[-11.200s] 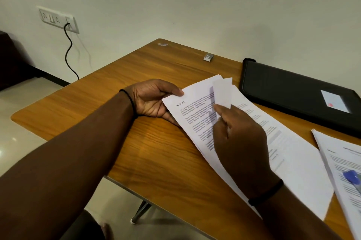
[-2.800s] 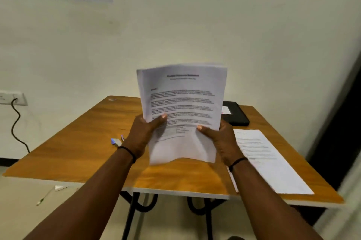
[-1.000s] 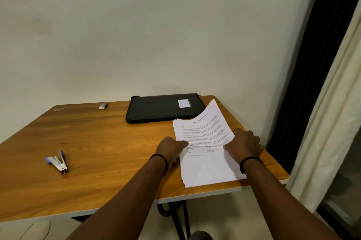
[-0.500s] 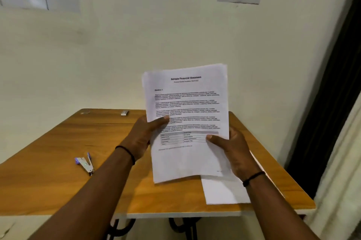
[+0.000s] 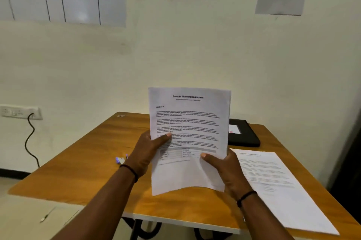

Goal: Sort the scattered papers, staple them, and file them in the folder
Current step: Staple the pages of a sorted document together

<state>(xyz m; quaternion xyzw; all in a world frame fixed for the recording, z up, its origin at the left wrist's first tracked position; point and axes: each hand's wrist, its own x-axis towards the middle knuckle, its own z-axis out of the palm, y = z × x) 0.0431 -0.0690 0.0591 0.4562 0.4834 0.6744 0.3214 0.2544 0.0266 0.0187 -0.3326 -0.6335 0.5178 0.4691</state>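
Observation:
I hold a stack of printed papers (image 5: 188, 122) upright above the wooden table (image 5: 88, 171); its top page is headed "Sample Financial Statement". My left hand (image 5: 148, 149) grips the stack's left edge with the thumb on the front. My right hand (image 5: 226, 171) grips its lower right edge. A second set of printed sheets (image 5: 273, 185) lies flat on the table's right side. The black folder (image 5: 244, 134) lies shut at the back right, partly hidden by the held stack. The blue-and-silver stapler (image 5: 120, 160) peeks out just left of my left wrist.
A small object (image 5: 121, 115) lies at the table's far left corner. A wall socket with a black cable (image 5: 29, 136) is at the left. The table's front edge is close to me, with its black legs below.
The stack stays held upright in both hands. The view has turned left, so the folder and the flat sheets now show to the right, and the stapler sits close to my left wrist.

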